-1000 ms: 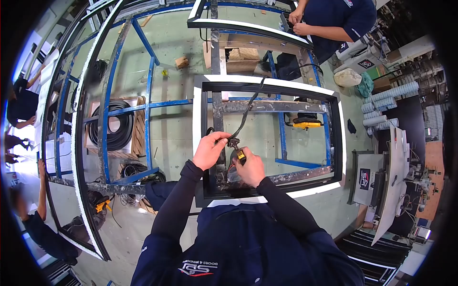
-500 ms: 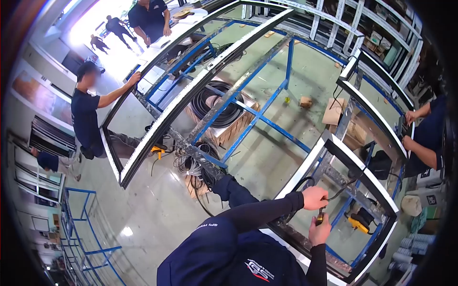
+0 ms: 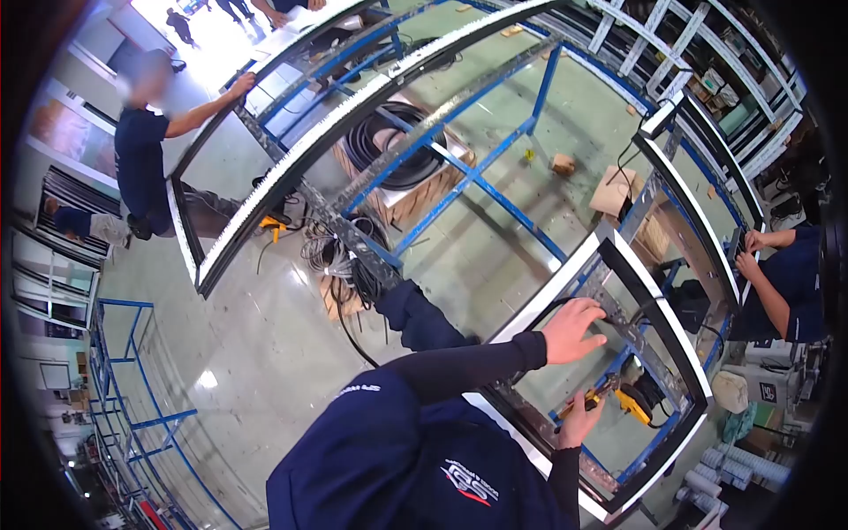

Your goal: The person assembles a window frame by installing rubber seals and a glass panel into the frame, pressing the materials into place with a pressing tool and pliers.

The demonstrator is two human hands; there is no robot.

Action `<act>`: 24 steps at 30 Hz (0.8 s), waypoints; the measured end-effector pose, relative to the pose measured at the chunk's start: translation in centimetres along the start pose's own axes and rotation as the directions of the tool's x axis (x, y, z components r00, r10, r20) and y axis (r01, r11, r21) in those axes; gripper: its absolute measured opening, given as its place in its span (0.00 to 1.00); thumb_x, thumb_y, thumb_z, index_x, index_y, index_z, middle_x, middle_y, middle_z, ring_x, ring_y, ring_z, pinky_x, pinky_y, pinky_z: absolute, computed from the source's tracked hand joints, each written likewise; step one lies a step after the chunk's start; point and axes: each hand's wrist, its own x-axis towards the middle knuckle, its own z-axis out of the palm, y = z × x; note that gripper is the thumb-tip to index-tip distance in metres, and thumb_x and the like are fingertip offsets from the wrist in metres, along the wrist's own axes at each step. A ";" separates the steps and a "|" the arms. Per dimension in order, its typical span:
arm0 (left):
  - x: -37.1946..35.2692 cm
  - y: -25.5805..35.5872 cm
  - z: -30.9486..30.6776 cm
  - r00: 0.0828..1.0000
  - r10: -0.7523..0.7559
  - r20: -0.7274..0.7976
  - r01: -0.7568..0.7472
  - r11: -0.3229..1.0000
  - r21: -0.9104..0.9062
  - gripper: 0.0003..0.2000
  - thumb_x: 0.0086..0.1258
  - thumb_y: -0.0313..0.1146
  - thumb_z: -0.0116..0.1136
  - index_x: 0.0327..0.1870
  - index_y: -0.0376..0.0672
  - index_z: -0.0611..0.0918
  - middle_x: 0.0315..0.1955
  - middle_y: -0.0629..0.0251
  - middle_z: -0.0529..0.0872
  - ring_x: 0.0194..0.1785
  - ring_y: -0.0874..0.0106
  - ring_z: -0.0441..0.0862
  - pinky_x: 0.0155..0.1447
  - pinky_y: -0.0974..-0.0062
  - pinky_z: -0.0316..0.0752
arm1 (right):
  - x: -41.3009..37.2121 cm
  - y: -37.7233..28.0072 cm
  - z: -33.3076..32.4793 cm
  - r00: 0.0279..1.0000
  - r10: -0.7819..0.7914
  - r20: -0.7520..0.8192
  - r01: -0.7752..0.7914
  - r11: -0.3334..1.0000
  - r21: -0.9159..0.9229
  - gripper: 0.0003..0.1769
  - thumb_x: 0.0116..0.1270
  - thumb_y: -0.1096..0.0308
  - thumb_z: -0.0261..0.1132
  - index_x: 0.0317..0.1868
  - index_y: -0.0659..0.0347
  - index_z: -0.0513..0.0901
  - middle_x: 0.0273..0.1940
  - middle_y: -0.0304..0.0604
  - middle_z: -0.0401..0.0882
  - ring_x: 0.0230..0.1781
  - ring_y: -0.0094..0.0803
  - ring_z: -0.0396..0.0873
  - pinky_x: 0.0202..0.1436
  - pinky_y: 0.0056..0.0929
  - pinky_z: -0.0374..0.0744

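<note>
My left hand [image 3: 572,330] is open, fingers spread, above the near part of a black-and-white window frame [image 3: 693,358]. It holds nothing that I can see. Lower down, my right hand [image 3: 580,420] is closed around a pair of pliers [image 3: 606,386] with yellow-and-black handles, the jaws pointing up and to the right. The exact kind of jaw is too small to make out. The frame rests on a blue metal stand, and both hands are over its opening. Beyond the pliers is a yellow-and-black power tool [image 3: 632,405].
A large curved frame [image 3: 291,168] lies across another blue stand [image 3: 477,181]. A coil of black strip [image 3: 395,146] and bundled cable [image 3: 344,256] are on the floor. One person [image 3: 146,163] grips the large frame at left; another person [image 3: 786,287] works at right.
My left hand has released a black strip and opened, shifting slightly left and up from the pliers. My right hand has moved slightly left with the pliers. The whole view has shifted.
</note>
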 end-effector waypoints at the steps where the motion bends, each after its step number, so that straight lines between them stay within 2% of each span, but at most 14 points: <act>1: -0.9 0.5 -0.9 0.992 -0.050 0.116 0.052 0.999 -0.008 0.24 0.72 0.43 0.67 0.62 0.39 0.78 0.60 0.48 0.78 0.65 0.49 0.74 0.72 0.57 0.69 | -0.3 -1.2 0.0 0.999 0.009 0.034 -0.008 0.999 -0.054 0.22 0.71 0.73 0.66 0.63 0.62 0.70 0.37 0.38 0.76 0.30 0.23 0.77 0.32 0.23 0.74; 3: -3.4 0.4 -0.4 0.847 -0.272 0.457 0.345 0.935 -0.085 0.25 0.76 0.46 0.64 0.66 0.38 0.77 0.60 0.50 0.80 0.64 0.55 0.78 0.71 0.59 0.71 | -0.9 -3.8 0.7 0.994 0.036 0.102 -0.020 0.987 -0.157 0.28 0.71 0.74 0.67 0.69 0.63 0.69 0.44 0.41 0.79 0.39 0.27 0.82 0.41 0.24 0.79; 5: -6.0 1.5 -0.3 0.778 -0.292 0.556 0.548 0.748 -0.375 0.26 0.78 0.47 0.62 0.68 0.37 0.76 0.61 0.53 0.81 0.65 0.61 0.78 0.70 0.62 0.72 | -2.0 -5.3 3.3 0.934 -0.297 0.200 0.354 0.849 -0.393 0.37 0.68 0.75 0.69 0.75 0.66 0.63 0.58 0.48 0.76 0.56 0.36 0.79 0.61 0.33 0.79; 6: -7.1 2.0 -0.3 0.744 -0.284 0.606 0.628 0.608 -0.486 0.27 0.79 0.48 0.61 0.68 0.36 0.76 0.61 0.54 0.81 0.65 0.64 0.78 0.70 0.64 0.73 | -2.6 -6.3 4.2 0.924 -0.170 0.343 0.248 0.948 -0.200 0.45 0.65 0.71 0.71 0.78 0.70 0.60 0.63 0.54 0.71 0.66 0.45 0.73 0.71 0.40 0.72; 7: -8.1 2.3 -0.2 0.740 -0.363 0.566 0.670 0.466 -0.578 0.25 0.81 0.46 0.59 0.68 0.35 0.75 0.61 0.58 0.81 0.65 0.70 0.77 0.69 0.67 0.75 | -2.7 -7.2 5.0 0.856 -0.271 0.440 0.465 0.774 -0.429 0.47 0.59 0.70 0.75 0.76 0.71 0.62 0.64 0.58 0.72 0.67 0.51 0.73 0.72 0.43 0.71; 9: -9.1 0.6 -1.2 0.683 -0.470 0.559 0.705 0.226 -0.672 0.23 0.83 0.45 0.57 0.67 0.35 0.75 0.58 0.59 0.82 0.61 0.70 0.81 0.63 0.67 0.80 | -3.6 -8.8 6.3 0.815 -0.172 0.554 0.481 0.733 -0.480 0.47 0.55 0.66 0.77 0.74 0.69 0.67 0.64 0.60 0.71 0.68 0.55 0.72 0.73 0.45 0.70; 11: -9.4 0.3 -4.8 0.632 -0.602 0.488 0.695 0.161 -0.701 0.20 0.84 0.43 0.55 0.65 0.37 0.75 0.54 0.60 0.84 0.57 0.69 0.84 0.57 0.65 0.84 | -4.5 -10.5 7.3 0.745 -0.271 0.610 0.584 0.707 -0.399 0.43 0.56 0.66 0.77 0.71 0.66 0.70 0.64 0.59 0.72 0.67 0.54 0.72 0.71 0.45 0.72; 12: -9.5 -0.2 -6.9 0.665 -0.639 0.386 0.647 0.236 -0.725 0.19 0.84 0.43 0.54 0.63 0.37 0.75 0.52 0.59 0.85 0.55 0.68 0.85 0.56 0.63 0.85 | -4.7 -10.8 7.7 0.704 -0.321 0.633 0.632 0.691 -0.352 0.41 0.57 0.66 0.77 0.70 0.65 0.72 0.64 0.59 0.72 0.67 0.54 0.72 0.70 0.45 0.72; 13: -9.8 -0.8 -8.9 0.691 -0.665 0.283 0.599 0.309 -0.739 0.19 0.84 0.44 0.54 0.62 0.37 0.76 0.50 0.59 0.85 0.53 0.66 0.86 0.55 0.62 0.86 | -4.6 -10.3 7.6 0.726 -0.300 0.618 0.601 0.714 -0.359 0.39 0.58 0.65 0.76 0.69 0.65 0.73 0.65 0.57 0.72 0.67 0.51 0.73 0.69 0.44 0.73; 15: -10.0 -3.1 -13.9 0.637 -0.755 0.153 0.538 0.294 -0.790 0.17 0.84 0.44 0.55 0.59 0.38 0.76 0.49 0.57 0.86 0.49 0.66 0.87 0.56 0.61 0.86 | -4.0 -8.9 6.9 0.768 -0.258 0.586 0.538 0.756 -0.373 0.35 0.61 0.65 0.74 0.68 0.63 0.74 0.66 0.52 0.71 0.67 0.46 0.74 0.67 0.42 0.75; 17: -9.6 -4.7 -19.7 0.579 -0.806 -0.127 0.405 0.419 -0.813 0.15 0.83 0.43 0.57 0.49 0.37 0.77 0.49 0.56 0.86 0.48 0.65 0.89 0.53 0.64 0.87 | -3.5 -8.4 6.3 0.829 -0.169 0.534 0.421 0.816 -0.396 0.29 0.65 0.65 0.73 0.65 0.64 0.77 0.63 0.50 0.76 0.64 0.44 0.77 0.64 0.40 0.77; 19: -11.0 -10.7 -25.7 0.489 -0.810 -0.322 0.266 0.491 -0.829 0.11 0.80 0.36 0.60 0.47 0.35 0.78 0.43 0.57 0.87 0.41 0.66 0.89 0.48 0.67 0.87 | -2.5 -6.9 4.7 0.863 -0.088 0.497 0.331 0.842 -0.427 0.27 0.65 0.65 0.73 0.63 0.64 0.78 0.62 0.51 0.77 0.62 0.44 0.79 0.63 0.41 0.78; 21: -12.2 -14.6 -31.3 0.481 -0.734 -0.478 0.219 0.629 -0.746 0.06 0.75 0.27 0.60 0.46 0.34 0.78 0.38 0.59 0.88 0.36 0.68 0.87 0.41 0.72 0.83 | -1.9 -5.7 3.3 0.874 -0.075 0.481 0.323 0.829 -0.456 0.24 0.67 0.66 0.72 0.61 0.64 0.80 0.58 0.51 0.81 0.59 0.43 0.82 0.60 0.41 0.79; 24: -14.1 -19.7 -38.6 0.330 -0.782 -0.529 0.302 0.619 -0.725 0.08 0.71 0.21 0.58 0.48 0.36 0.79 0.33 0.63 0.86 0.30 0.74 0.81 0.29 0.79 0.74 | -1.2 -4.0 1.3 0.890 -0.014 0.456 0.280 0.806 -0.521 0.22 0.68 0.65 0.72 0.59 0.65 0.81 0.56 0.51 0.83 0.58 0.43 0.83 0.59 0.41 0.80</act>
